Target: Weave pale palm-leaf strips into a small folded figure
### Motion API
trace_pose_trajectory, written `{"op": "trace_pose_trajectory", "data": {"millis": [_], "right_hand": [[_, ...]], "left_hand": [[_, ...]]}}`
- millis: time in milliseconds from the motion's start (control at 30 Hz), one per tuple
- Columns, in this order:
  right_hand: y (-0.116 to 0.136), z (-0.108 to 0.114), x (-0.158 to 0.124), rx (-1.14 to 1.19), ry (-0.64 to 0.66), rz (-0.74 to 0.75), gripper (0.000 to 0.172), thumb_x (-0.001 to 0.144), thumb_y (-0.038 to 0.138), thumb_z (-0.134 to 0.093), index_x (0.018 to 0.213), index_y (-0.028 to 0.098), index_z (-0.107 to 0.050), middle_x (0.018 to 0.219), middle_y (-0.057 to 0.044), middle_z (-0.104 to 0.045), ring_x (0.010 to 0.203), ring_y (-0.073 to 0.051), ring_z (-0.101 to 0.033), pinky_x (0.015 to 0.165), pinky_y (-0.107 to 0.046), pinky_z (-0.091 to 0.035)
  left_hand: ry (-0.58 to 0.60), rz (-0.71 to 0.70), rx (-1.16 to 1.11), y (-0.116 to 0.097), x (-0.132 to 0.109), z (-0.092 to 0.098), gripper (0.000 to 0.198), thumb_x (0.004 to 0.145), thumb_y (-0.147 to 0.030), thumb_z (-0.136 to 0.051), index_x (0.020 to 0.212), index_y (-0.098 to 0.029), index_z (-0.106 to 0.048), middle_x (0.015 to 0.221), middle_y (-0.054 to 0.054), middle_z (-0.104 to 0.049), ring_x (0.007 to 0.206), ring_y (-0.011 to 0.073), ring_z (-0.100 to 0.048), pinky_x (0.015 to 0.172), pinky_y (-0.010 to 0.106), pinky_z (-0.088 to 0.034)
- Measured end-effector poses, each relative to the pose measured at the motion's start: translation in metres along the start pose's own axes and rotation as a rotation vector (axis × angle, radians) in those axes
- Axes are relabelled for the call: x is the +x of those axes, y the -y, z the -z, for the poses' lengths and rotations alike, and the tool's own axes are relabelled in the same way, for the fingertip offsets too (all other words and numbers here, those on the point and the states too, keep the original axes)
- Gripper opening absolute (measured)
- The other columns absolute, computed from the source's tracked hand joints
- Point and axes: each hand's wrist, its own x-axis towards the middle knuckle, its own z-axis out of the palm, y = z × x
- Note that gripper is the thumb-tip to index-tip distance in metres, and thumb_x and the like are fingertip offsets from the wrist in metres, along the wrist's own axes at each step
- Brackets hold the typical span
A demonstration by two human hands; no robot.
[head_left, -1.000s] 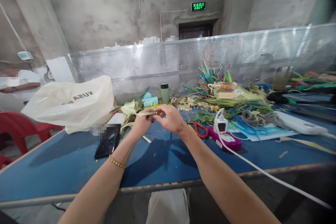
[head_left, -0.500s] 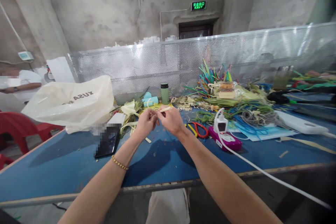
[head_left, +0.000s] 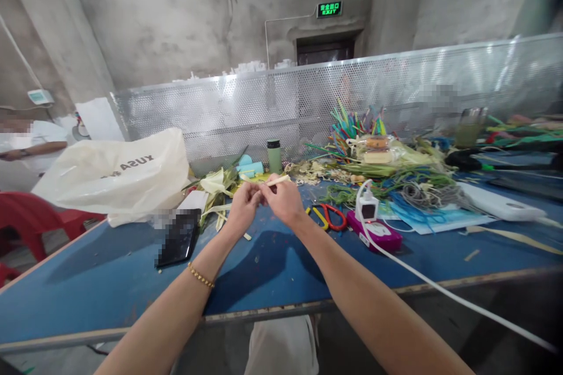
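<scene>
Above the blue table (head_left: 109,269), my left hand (head_left: 243,206) and my right hand (head_left: 284,201) meet fingertip to fingertip. Both pinch a pale leaf strip (head_left: 278,180) whose free end sticks out up and to the right of my right fingers. A gold bracelet (head_left: 200,276) circles my left wrist. Cut pale and green leaves (head_left: 217,184) lie just beyond my left hand. Scissors with red and yellow handles (head_left: 329,217) rest to the right of my right hand.
A black phone (head_left: 178,236) lies left of my hands, behind it a cream plastic bag (head_left: 118,173). A pink power strip (head_left: 373,233) with a white charger and cable sits right. A green bottle (head_left: 275,156), coloured strips (head_left: 356,126) and a perforated metal screen (head_left: 308,99) stand behind. A person sits far left by a red chair (head_left: 26,217).
My hands have drawn closer together and the strip's free end has swung from pointing left to sticking out up and right. The view has shifted slightly.
</scene>
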Motion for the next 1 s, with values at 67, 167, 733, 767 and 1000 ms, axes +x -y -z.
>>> {"op": "trace_pose_trajectory", "data": {"millis": [67,167,733,767,1000], "right_hand": [[-0.002,0.003,0.002,0.028,0.024,0.084,0.016,0.084,0.029,-0.057,0.076,0.017,-0.064,0.079,-0.006,-0.068,0.075,-0.017,-0.062,0.071,-0.027,-0.042],[-0.009,0.012,0.008,0.152,-0.017,0.159,0.012,0.079,0.015,-0.055,0.085,0.015,-0.066,0.09,-0.006,-0.067,0.074,-0.014,-0.061,0.071,-0.025,-0.044],[-0.011,0.014,0.007,0.467,0.13,-0.037,0.021,0.079,0.031,-0.059,0.063,0.016,-0.059,0.056,0.001,-0.056,0.055,-0.011,-0.048,0.053,-0.023,-0.035],[-0.011,0.014,0.007,0.544,0.149,-0.077,0.023,0.077,0.033,-0.06,0.063,0.016,-0.059,0.055,0.001,-0.055,0.054,-0.011,-0.048,0.052,-0.023,-0.036],[-0.009,0.008,0.005,0.692,0.149,-0.205,0.025,0.074,0.037,-0.063,0.061,0.017,-0.055,0.052,0.003,-0.052,0.05,-0.01,-0.046,0.05,-0.023,-0.036]], "left_hand": [[0.018,0.066,-0.07,0.001,0.004,0.007,0.013,0.075,-0.026,-0.063,0.072,-0.015,-0.057,0.06,-0.001,-0.058,0.057,0.0107,-0.052,0.057,0.024,-0.038],[0.112,0.157,-0.215,-0.003,0.007,0.017,0.025,0.073,-0.034,-0.066,0.064,-0.013,-0.058,0.059,0.001,-0.058,0.053,0.01,-0.051,0.054,0.024,-0.037],[0.036,-0.135,0.366,-0.021,-0.005,0.009,0.01,0.083,-0.022,-0.052,0.073,-0.019,-0.052,0.056,-0.004,-0.054,0.05,0.0101,-0.048,0.055,0.023,-0.036],[0.011,-0.153,0.385,-0.022,-0.006,0.008,0.01,0.083,-0.022,-0.052,0.073,-0.019,-0.052,0.056,-0.004,-0.054,0.051,0.0102,-0.048,0.056,0.023,-0.036],[-0.055,-0.158,0.266,-0.016,-0.007,0.001,0.009,0.084,-0.023,-0.052,0.076,-0.019,-0.049,0.059,-0.003,-0.056,0.052,0.0103,-0.05,0.058,0.024,-0.039]]}}
